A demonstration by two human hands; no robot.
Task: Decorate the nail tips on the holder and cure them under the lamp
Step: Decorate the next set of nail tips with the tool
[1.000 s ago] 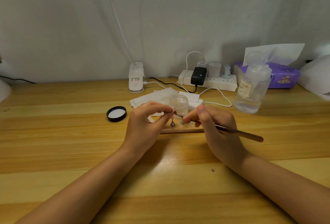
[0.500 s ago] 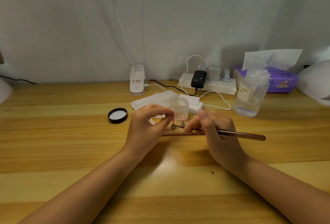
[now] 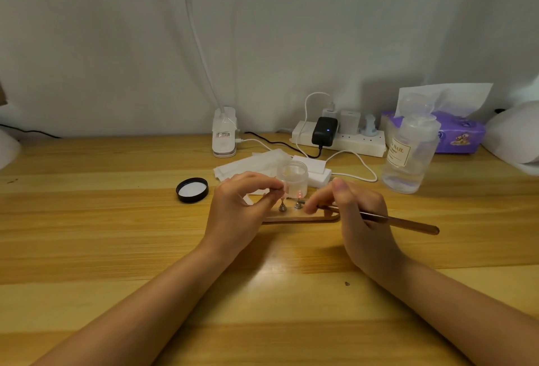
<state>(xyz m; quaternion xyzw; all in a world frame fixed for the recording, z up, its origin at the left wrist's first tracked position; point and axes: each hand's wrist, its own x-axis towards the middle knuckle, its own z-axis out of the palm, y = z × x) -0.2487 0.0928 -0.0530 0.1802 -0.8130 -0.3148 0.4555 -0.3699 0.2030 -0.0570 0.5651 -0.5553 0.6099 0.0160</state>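
Holder [image 3: 300, 216] lies on desk [image 3: 87, 234] between both hands. Left hand [image 3: 239, 208] pinches a stand's top; right hand [image 3: 358, 214] grips brush [image 3: 402, 222]. Clear jar [image 3: 292, 174] just behind; black lid [image 3: 192, 189] left.

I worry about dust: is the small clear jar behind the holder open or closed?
Open. The small clear jar has no lid on it; a black lid lies separately on the table, to its left.

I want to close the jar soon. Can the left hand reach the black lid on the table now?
Probably yes. The black lid lies open on the table just left of the left hand, with nothing between them, but its fingers pinch something small at the holder first.
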